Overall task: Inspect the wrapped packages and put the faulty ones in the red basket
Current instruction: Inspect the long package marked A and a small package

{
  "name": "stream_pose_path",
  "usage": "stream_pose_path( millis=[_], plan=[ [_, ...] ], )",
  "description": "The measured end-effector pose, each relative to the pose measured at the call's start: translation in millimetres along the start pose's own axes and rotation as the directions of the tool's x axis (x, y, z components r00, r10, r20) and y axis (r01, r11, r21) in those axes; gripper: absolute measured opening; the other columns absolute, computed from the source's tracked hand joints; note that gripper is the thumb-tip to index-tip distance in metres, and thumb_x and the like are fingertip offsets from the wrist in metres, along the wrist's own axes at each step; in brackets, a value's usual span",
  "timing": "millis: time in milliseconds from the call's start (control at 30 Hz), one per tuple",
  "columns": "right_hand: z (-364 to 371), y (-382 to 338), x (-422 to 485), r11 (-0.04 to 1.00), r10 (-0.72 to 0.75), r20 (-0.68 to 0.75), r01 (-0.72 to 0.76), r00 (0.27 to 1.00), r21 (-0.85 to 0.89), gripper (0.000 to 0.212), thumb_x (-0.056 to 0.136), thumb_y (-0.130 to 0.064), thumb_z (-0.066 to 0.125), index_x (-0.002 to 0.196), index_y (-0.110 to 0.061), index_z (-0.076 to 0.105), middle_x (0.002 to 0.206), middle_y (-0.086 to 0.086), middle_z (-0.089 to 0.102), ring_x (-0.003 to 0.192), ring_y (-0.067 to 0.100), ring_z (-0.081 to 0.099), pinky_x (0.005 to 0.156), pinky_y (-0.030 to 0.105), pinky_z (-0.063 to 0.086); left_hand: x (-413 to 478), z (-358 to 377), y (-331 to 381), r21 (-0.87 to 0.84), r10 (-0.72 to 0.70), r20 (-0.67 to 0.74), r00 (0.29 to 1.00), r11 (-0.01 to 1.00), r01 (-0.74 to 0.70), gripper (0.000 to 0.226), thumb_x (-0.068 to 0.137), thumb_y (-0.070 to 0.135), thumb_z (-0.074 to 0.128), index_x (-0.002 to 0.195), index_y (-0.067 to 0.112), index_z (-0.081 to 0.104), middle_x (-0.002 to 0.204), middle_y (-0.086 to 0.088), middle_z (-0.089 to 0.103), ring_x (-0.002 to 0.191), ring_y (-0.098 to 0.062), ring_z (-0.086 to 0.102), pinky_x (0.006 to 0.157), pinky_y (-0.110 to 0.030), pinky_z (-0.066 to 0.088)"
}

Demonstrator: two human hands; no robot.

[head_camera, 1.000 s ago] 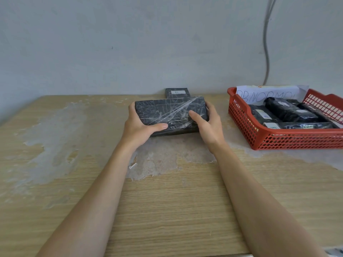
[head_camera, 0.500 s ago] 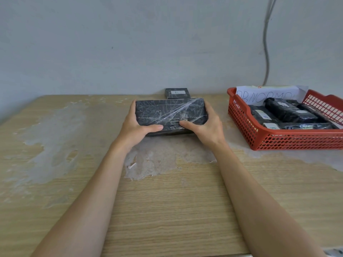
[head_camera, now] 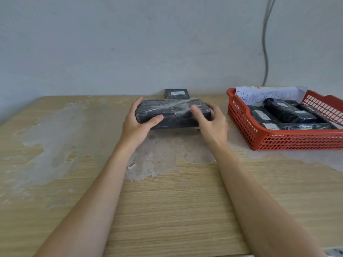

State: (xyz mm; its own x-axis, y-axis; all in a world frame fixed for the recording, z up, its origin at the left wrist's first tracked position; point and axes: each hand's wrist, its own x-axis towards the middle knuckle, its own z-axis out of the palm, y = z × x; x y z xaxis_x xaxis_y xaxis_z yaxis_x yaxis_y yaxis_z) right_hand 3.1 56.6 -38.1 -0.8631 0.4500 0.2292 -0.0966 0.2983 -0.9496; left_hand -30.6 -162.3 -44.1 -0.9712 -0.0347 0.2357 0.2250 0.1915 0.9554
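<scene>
A long black package (head_camera: 172,113) wrapped in clear film is held a little above the wooden table at the middle back. My left hand (head_camera: 138,125) grips its left end, thumb on the top face. My right hand (head_camera: 211,121) is at its right end, blurred, with the thumb over the top and the fingers round the far side. A smaller black package (head_camera: 176,93) with a white label lies behind it against the wall. The red basket (head_camera: 289,140) stands at the right and holds several black labelled packages.
A white paper sheet (head_camera: 267,96) with handwriting leans at the basket's back. A grey cable (head_camera: 265,43) hangs down the wall above it. The table (head_camera: 167,210) has pale worn patches at the left and middle.
The package has tipped flatter, its top face now turned more upward. My right thumb has lifted from the front face to the top; my left hand keeps its grip.
</scene>
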Motion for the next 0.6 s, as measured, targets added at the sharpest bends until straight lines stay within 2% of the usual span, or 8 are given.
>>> stream_pose_path(
  millis=[67,167,200,333,400,467,533,600],
  plan=[
    [3.5,1.3,-4.2,0.996,-0.002,0.071,0.008,0.997,-0.084,0.104,0.069,-0.075,0.085,0.155,-0.032,0.045,0.146,-0.005,0.062,0.139,0.016,0.053,0.113,0.037,0.046,-4.3,7.8,0.7,-0.002,0.020,-0.102,0.995,1.000,-0.020,0.084,0.079,0.047,0.092,0.151,0.042,0.048,0.130,0.032,0.056,0.122,0.005,0.060,0.113,-0.033,0.051],
    [8.8,1.1,-5.9,0.992,0.013,0.016,-0.011,1.000,-0.124,0.106,0.069,-0.072,0.087,0.155,-0.033,0.040,0.142,-0.005,0.062,0.138,0.020,0.053,0.106,0.034,0.044,-6.3,16.1,4.3,0.012,0.025,-0.149,0.988,1.000,-0.024,0.083,0.079,0.041,0.093,0.150,0.033,0.049,0.116,0.033,0.055,0.095,0.033,0.053,0.089,0.001,0.044],
    [9.3,2.2,-5.2,0.992,-0.006,0.000,0.006,1.000,-0.128,0.107,0.069,-0.073,0.087,0.155,-0.034,0.038,0.142,-0.004,0.062,0.138,0.021,0.054,0.108,0.037,0.045,-6.3,18.4,5.8,0.017,0.026,-0.155,0.988,1.000,-0.024,0.083,0.078,0.038,0.094,0.149,0.031,0.050,0.114,0.033,0.055,0.088,0.036,0.051,0.080,0.006,0.041],
    [12.0,4.2,-5.2,0.976,-0.114,0.049,0.121,0.992,-0.179,0.133,0.064,-0.074,0.090,0.166,-0.032,0.015,0.169,-0.005,0.037,0.155,0.019,0.037,0.121,0.043,0.037,-8.6,24.0,6.6,0.004,-0.010,-0.186,0.982,1.000,0.011,0.076,0.080,0.037,0.092,0.144,0.029,0.052,0.107,0.030,0.054,0.078,0.038,0.048,0.070,0.007,0.038],
    [13.1,4.1,-5.5,0.967,-0.116,0.050,0.124,0.992,-0.221,0.138,0.062,-0.074,0.090,0.167,-0.031,0.012,0.171,-0.005,0.033,0.156,0.018,0.035,0.120,0.043,0.037,-7.2,23.9,6.9,-0.003,-0.027,-0.189,0.982,1.000,0.027,0.069,0.085,0.043,0.087,0.143,0.031,0.051,0.107,0.028,0.056,0.088,0.026,0.058,0.077,0.000,0.045],
    [12.9,5.5,-5.1,0.967,-0.123,0.033,0.127,0.992,-0.222,0.132,0.064,-0.076,0.088,0.165,-0.033,0.016,0.168,-0.004,0.039,0.154,0.019,0.039,0.120,0.044,0.039,-4.6,21.0,6.9,-0.025,-0.047,-0.191,0.980,0.999,0.043,0.060,0.092,0.054,0.076,0.144,0.034,0.052,0.112,0.018,0.063,0.103,-0.004,0.068,0.095,-0.028,0.058],
    [11.8,5.7,-3.9,0.977,-0.112,0.025,0.115,0.993,-0.182,0.112,0.073,-0.077,0.081,0.162,-0.037,0.024,0.160,-0.004,0.049,0.147,0.020,0.047,0.120,0.047,0.041,-1.2,19.8,5.6,-0.030,-0.071,-0.187,0.980,0.997,0.067,0.054,0.096,0.057,0.068,0.143,0.035,0.052,0.115,0.009,0.066,0.107,-0.024,0.071,0.100,-0.051,0.059],
    [10.6,5.2,-2.9,0.985,-0.091,-0.012,0.089,0.996,-0.146,0.087,0.085,-0.073,0.073,0.154,-0.038,0.035,0.141,-0.006,0.061,0.130,0.020,0.057,0.114,0.048,0.046,-1.1,19.4,4.8,-0.024,-0.081,-0.154,0.985,0.997,0.078,0.057,0.096,0.057,0.069,0.145,0.035,0.050,0.115,0.012,0.065,0.108,-0.026,0.071,0.101,-0.053,0.058]
  ],
)
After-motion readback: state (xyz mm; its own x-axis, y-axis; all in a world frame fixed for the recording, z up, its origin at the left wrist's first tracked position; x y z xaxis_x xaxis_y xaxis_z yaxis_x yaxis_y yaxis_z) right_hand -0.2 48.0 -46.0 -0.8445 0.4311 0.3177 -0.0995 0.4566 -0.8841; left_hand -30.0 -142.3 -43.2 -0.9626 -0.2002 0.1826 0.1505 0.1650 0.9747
